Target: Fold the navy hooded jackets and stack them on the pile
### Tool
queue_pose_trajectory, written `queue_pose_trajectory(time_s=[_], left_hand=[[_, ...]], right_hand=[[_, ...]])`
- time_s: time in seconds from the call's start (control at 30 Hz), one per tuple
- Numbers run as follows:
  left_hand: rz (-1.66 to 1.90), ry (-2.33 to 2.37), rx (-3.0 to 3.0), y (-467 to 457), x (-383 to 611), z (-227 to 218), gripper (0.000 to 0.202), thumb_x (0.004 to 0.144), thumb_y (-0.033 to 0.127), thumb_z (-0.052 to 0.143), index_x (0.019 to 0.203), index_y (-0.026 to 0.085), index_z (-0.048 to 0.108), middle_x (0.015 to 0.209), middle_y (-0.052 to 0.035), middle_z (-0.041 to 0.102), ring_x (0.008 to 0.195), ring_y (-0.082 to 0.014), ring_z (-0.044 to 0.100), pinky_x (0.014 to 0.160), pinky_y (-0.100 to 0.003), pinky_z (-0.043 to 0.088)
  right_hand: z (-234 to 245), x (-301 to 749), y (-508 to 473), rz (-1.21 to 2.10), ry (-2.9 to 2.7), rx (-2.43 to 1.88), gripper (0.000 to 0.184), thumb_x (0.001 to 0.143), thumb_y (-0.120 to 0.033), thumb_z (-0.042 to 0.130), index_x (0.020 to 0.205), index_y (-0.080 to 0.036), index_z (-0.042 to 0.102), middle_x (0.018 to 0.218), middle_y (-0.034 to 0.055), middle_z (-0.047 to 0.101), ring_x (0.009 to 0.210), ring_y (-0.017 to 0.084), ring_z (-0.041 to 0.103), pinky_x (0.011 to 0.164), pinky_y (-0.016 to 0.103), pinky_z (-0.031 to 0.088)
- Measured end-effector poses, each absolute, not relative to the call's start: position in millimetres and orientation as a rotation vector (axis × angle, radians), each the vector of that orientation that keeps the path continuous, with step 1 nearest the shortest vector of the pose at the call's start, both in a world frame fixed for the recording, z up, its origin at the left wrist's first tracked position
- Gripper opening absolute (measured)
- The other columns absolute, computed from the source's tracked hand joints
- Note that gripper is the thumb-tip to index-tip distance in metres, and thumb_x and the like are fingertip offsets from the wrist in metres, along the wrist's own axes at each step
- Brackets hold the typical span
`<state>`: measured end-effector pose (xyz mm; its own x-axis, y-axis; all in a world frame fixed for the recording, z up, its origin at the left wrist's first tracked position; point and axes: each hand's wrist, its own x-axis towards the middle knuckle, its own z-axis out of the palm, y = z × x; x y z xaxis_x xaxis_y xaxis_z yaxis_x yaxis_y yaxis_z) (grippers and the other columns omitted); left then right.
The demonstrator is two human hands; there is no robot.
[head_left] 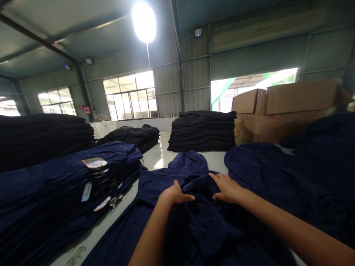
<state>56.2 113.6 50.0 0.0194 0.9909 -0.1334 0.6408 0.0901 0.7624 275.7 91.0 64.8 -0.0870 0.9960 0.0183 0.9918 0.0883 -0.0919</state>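
Note:
A navy blue garment (155,207) lies spread on the table in front of me, its hood end (190,160) pointing away. My left hand (174,194) rests on its upper middle, fingers curled into a fold of the cloth. My right hand (226,186) lies flat on the same garment just to the right, fingers stretched toward the left hand. Both forearms reach in from the bottom edge.
A stack of folded navy garments with paper tags (94,162) sits at left. Black folded stacks (202,131) (41,138) stand behind. A loose navy pile (291,177) lies at right, with cardboard boxes (291,107) beyond. Pale table top (159,155) shows between the piles.

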Motion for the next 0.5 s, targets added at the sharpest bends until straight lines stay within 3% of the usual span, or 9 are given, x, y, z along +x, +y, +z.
queue_pose_trajectory(time_s=[0.07, 0.13, 0.23, 0.33, 0.4, 0.5], left_hand=[[0.476, 1.662, 1.679, 111.5, 67.2, 42.3, 0.095, 0.040, 0.011, 0.083, 0.128, 0.013, 0.045, 0.101, -0.0185, 0.066, 0.070, -0.0303, 0.067, 0.059, -0.037, 0.054], [0.455, 1.650, 1.754, 114.1, 72.1, 41.2, 0.085, 0.048, 0.002, 0.074, 0.127, 0.017, 0.045, 0.109, -0.0171, 0.063, 0.077, -0.0298, 0.067, 0.063, -0.035, 0.054], [0.637, 1.773, 1.820, 123.3, 60.0, 52.6, 0.070, 0.065, 0.001, 0.060, 0.130, 0.022, 0.043, 0.123, -0.0140, 0.056, 0.103, -0.0281, 0.059, 0.081, -0.033, 0.050], [0.738, 2.000, 1.790, 129.8, 34.8, 67.6, 0.056, 0.077, 0.008, 0.051, 0.131, 0.019, 0.040, 0.127, -0.0174, 0.051, 0.118, -0.0291, 0.049, 0.094, -0.039, 0.040], [0.678, 2.112, 1.749, 130.1, 21.3, 71.7, 0.045, 0.077, 0.019, 0.057, 0.121, 0.015, 0.049, 0.124, -0.0207, 0.053, 0.117, -0.0350, 0.047, 0.092, -0.046, 0.039], [0.501, 2.178, 1.712, 127.4, 12.8, 68.4, 0.036, 0.060, 0.021, 0.073, 0.094, 0.017, 0.063, 0.113, -0.0184, 0.062, 0.108, -0.0401, 0.053, 0.086, -0.050, 0.041]], right_hand=[[55.6, 271.8, 89.2, 0.011, -2.268, -2.100, 0.095, 0.058, -0.021, 0.066, 0.143, -0.024, 0.023, 0.133, 0.0127, 0.045, 0.117, 0.031, 0.042, 0.091, 0.041, 0.039], [48.7, 275.1, 87.4, -0.125, -2.290, -2.119, 0.091, 0.061, -0.009, 0.057, 0.143, -0.028, 0.022, 0.127, 0.0104, 0.049, 0.112, 0.029, 0.046, 0.084, 0.038, 0.042], [44.1, 291.6, 83.8, -0.337, -2.285, -2.088, 0.085, 0.064, 0.002, 0.043, 0.141, -0.030, 0.026, 0.121, 0.0090, 0.054, 0.104, 0.026, 0.051, 0.078, 0.034, 0.044], [45.0, 308.2, 78.1, -0.522, -2.161, -2.058, 0.073, 0.069, 0.002, 0.037, 0.136, -0.026, 0.037, 0.124, 0.0110, 0.052, 0.103, 0.026, 0.050, 0.077, 0.035, 0.044], [47.8, 311.8, 73.3, -0.604, -2.101, -2.049, 0.065, 0.070, 0.003, 0.036, 0.128, -0.023, 0.047, 0.121, 0.0122, 0.053, 0.102, 0.026, 0.050, 0.076, 0.034, 0.043], [52.0, 308.6, 66.3, -0.574, -2.212, -1.977, 0.052, 0.066, 0.004, 0.037, 0.104, -0.021, 0.061, 0.108, 0.0098, 0.060, 0.096, 0.023, 0.052, 0.075, 0.032, 0.042]])
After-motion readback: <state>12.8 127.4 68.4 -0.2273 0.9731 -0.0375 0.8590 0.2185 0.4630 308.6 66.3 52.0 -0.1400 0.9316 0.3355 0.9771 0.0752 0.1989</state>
